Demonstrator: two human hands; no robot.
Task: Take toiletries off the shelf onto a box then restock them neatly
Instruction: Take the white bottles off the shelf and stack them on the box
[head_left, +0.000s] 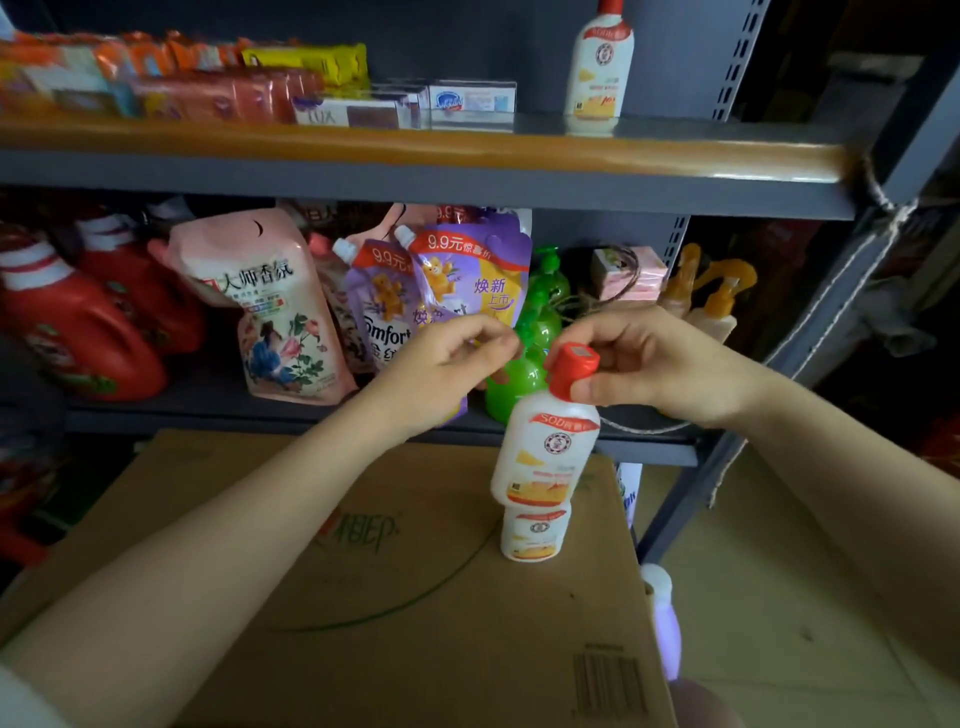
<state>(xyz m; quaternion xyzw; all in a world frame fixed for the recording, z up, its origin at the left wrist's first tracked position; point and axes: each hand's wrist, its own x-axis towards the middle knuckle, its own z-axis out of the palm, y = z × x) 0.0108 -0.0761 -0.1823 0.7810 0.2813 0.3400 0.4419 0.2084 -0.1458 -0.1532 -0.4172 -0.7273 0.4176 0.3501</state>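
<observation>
Lotion bottle (543, 447), white plastic with a red screw cap, held by the cap above the cardboard box (363, 597); right hand (660, 364) pinches that cap between thumb and curled fingers. Bottle hangs directly over a second, matching bottle (534, 535) that stands on the box; whether the two touch is unclear. Left hand (441, 364) hovers just left of the cap, fingers loosely curled, holding nothing. Third bottle of the same kind (600, 62) stands upright on the upper shelf (415, 150), right of flat soap boxes (415, 101) and shiny orange wrapped packs (171, 78). Behind the hands, lower shelf crowded: soft purple refill pouches (457, 275), a pink flowered pouch (270, 306), glossy green pump bottles (540, 322), red detergent jugs (88, 332), orange trigger sprayers (717, 291). Box top is plain brown card, printed, with a barcode near the right edge. Grey metal shelf frame, twine knotted at its right post.
</observation>
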